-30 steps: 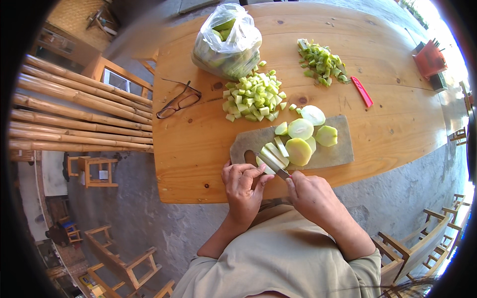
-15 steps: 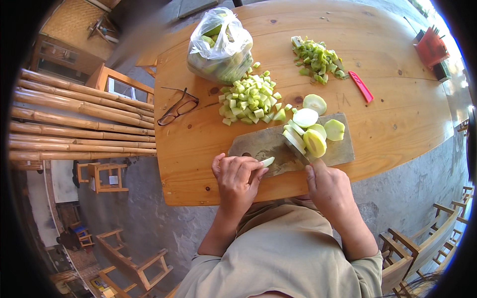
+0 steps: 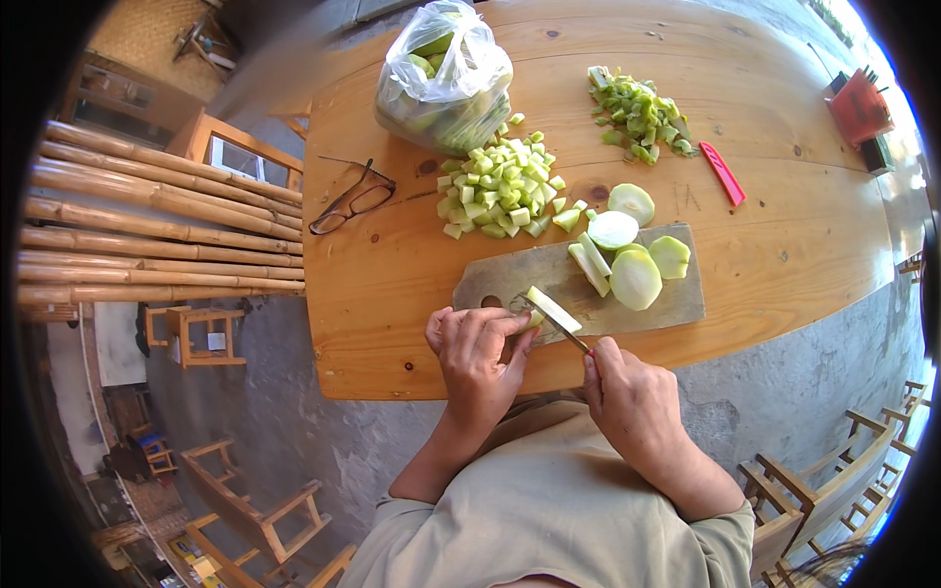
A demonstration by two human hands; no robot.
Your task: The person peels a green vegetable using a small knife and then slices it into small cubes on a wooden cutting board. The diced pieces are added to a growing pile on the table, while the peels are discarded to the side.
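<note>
My left hand (image 3: 477, 355) rests at the near edge of a grey cutting board (image 3: 676, 306), its fingertips holding a pale green vegetable strip (image 3: 552, 309). Just right of it, my right hand (image 3: 632, 400) grips a knife (image 3: 557, 326) whose blade lies against that strip. Several cut pale green slices (image 3: 627, 257) sit further back on the board. Beyond the board lies a heap of diced green pieces (image 3: 502, 186).
The wooden table (image 3: 392, 265) also carries a plastic bag of green vegetables (image 3: 443, 80), a pair of glasses (image 3: 351, 199), a second pile of scraps (image 3: 639, 113), a red peeler (image 3: 723, 173) and a red box (image 3: 860, 106). Bamboo poles (image 3: 147, 225) lie left; wooden chairs stand around.
My right hand and knife came back from the slices on the right side of the board to the strip under my left fingers. The view has shifted slightly.
</note>
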